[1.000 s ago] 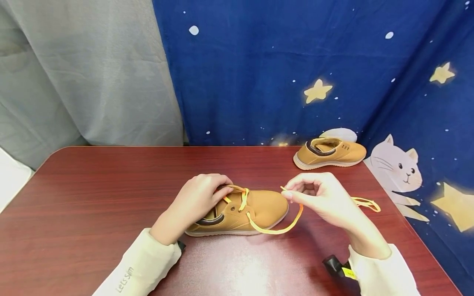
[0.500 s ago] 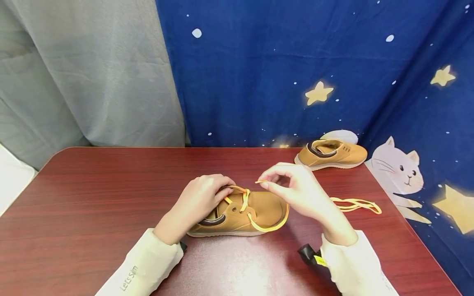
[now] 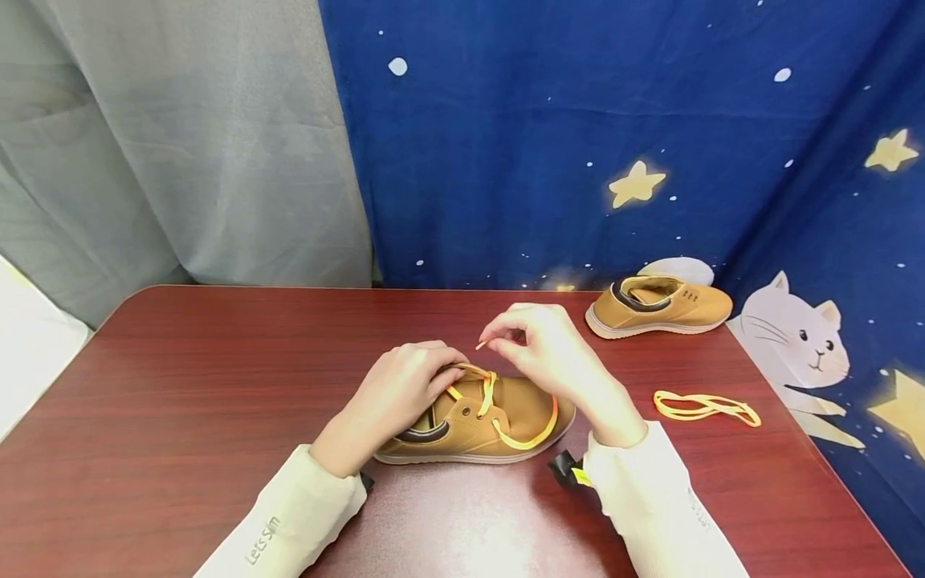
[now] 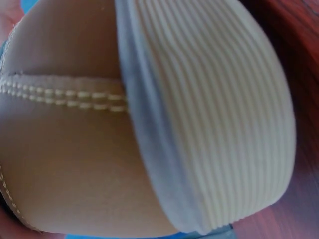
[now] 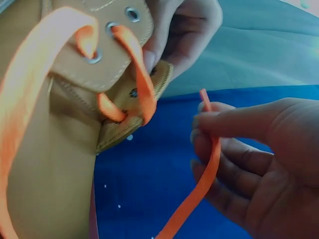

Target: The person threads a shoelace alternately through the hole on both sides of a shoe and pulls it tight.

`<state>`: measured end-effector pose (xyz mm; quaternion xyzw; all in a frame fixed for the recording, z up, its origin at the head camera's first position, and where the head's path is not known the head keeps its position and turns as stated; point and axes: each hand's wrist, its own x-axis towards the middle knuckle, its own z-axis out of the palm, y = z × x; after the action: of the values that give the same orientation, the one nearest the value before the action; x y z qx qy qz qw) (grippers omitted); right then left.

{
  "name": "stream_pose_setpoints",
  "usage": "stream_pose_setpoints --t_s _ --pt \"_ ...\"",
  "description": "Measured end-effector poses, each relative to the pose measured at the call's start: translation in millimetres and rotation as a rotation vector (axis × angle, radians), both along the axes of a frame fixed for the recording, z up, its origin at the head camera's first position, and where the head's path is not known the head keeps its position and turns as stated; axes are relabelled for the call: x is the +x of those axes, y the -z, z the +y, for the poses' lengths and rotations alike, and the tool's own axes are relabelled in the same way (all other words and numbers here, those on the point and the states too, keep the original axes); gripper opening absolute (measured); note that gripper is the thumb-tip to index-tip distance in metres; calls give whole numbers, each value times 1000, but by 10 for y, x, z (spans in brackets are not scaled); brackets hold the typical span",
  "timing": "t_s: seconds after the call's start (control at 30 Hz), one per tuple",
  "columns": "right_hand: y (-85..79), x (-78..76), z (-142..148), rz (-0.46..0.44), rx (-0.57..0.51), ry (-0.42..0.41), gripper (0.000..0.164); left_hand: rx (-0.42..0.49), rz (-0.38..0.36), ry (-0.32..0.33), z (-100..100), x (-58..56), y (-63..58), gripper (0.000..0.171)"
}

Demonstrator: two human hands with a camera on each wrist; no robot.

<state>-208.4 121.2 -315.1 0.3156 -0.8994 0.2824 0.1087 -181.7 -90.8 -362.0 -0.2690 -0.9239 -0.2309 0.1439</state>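
Observation:
A tan low shoe [image 3: 470, 441] lies on its sole across the table, toe to the right. My left hand [image 3: 405, 389] reaches over its opening and pinches the far eyelet flap [image 5: 162, 82] between thumb and fingers. An orange-yellow shoelace [image 3: 526, 443] runs through the front eyelets of both flaps. Above the far side of the shoe, my right hand [image 3: 545, 349] pinches one lace end, its tip [image 5: 203, 94] poking out past thumb and forefinger, apart from the flap. The shoe's heel [image 4: 65, 164] and ribbed sole [image 4: 229, 114] fill the left wrist view.
Another tan shoe [image 3: 668, 309], without a lace, stands at the table's far right corner. A folded yellow shoelace [image 3: 704, 407] lies near the right edge of the red-brown table [image 3: 217, 377]. Grey and blue curtains [image 3: 491, 144] hang behind.
My right hand has carried the lace end leftward from beyond the toe to the far side of the shoe, near the flap. My left hand keeps its hold on the flap.

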Motion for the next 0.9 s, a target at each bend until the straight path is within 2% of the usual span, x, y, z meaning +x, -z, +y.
stream_pose_setpoints --t_s 0.17,0.5,0.9 --pt "66 -37 -10 26 72 -52 10 -5 2 -3 4 13 -7 8" --pt "214 -178 -19 -61 116 -118 11 3 11 -6 -11 14 -4 8" --pt "250 -194 -7 -149 75 -152 14 36 -7 -41 22 8 5 8"
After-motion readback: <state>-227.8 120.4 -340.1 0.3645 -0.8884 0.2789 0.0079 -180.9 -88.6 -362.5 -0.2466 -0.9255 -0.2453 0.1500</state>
